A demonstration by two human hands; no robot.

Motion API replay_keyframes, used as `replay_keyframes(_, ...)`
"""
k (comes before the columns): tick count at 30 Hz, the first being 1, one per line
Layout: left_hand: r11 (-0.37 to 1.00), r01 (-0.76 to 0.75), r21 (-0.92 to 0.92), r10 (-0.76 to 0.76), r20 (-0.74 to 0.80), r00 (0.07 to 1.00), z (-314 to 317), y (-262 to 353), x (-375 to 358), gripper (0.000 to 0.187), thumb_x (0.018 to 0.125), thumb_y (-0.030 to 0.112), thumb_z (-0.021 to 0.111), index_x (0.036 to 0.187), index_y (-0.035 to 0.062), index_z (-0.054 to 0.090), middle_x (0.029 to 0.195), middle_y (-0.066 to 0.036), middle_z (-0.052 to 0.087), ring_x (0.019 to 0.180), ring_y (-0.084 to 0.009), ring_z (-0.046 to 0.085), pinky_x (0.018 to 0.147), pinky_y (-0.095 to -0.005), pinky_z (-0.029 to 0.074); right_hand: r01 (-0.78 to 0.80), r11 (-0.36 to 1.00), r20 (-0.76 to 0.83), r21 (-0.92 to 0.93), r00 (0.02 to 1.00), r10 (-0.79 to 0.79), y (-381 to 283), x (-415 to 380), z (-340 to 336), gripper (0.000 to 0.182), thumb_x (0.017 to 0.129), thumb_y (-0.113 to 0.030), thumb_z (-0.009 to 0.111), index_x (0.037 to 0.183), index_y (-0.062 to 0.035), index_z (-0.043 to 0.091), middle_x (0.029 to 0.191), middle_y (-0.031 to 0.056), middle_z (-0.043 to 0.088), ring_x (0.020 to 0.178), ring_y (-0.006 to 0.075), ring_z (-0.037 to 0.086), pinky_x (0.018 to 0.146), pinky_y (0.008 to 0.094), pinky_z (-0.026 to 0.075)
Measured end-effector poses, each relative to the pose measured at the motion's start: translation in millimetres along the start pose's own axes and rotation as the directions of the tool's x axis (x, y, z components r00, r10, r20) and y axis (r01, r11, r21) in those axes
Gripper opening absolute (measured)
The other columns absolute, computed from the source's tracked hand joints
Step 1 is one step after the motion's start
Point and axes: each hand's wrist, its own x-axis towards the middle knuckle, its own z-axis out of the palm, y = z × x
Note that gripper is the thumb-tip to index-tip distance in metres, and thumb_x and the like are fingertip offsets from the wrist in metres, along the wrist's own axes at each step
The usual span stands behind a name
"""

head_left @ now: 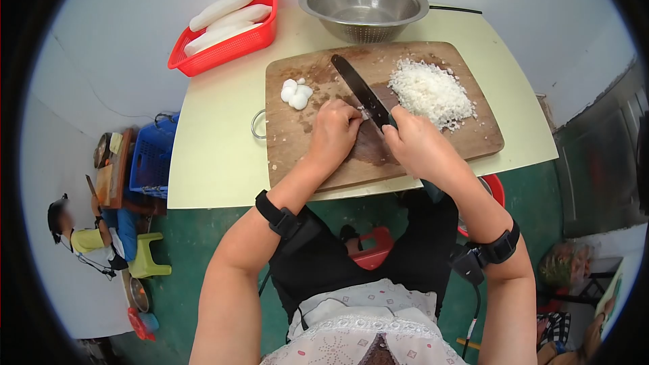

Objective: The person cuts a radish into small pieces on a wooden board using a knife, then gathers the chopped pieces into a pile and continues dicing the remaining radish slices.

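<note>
My right hand (419, 142) is closed round the handle of a kitchen knife (357, 84), whose dark blade points away and to the left over the wooden cutting board (297, 155). Close to the blade's left side, my left hand (335, 132) is curled with its fingertips on a small white vegetable piece (366, 114), mostly hidden by the fingers. Right of the knife lies a heap of finely chopped white vegetable (433, 93). A few smooth white chunks (296, 94) rest at the board's left side.
Long peeled white vegetables (226, 20) lie in a red plastic basket (267, 30) at the table's back left. A steel colander (365, 7) stands behind the board. Left, beyond the table, are a blue crate (150, 159) and another person (91, 236) near a green stool (150, 257).
</note>
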Motion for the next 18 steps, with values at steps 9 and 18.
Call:
replay_keyframes(9,1.000,-0.014,0.011,0.013,0.007,1.000,-0.5,0.7,0.8,0.006,0.068,0.001,0.068,0.073,-0.0002,0.067,0.076,-0.013,0.064,0.075,-0.0313,0.060,0.069,-0.0388,0.047,-0.001,0.999,0.032,-0.041,0.999,0.002,-0.1,0.4,3.6,0.023,0.089,-0.014,0.048,0.084,0.0080,0.050,0.073,0.0308,0.060,0.075,0.0466,0.060,0.071,0.0515,0.047)
replay_keyframes(18,1.000,-0.014,0.026,0.014,0.006,1.000,-1.5,2.3,0.5,0.005,0.068,0.000,0.068,0.073,0.0007,0.067,0.075,-0.013,0.061,0.075,-0.0316,0.058,0.069,-0.0396,0.047,0.051,0.997,0.052,-0.049,0.997,-0.048,3.7,4.0,4.7,0.023,0.089,-0.014,0.047,0.086,0.0090,0.049,0.073,0.0312,0.060,0.075,0.0467,0.060,0.071,0.0515,0.048)
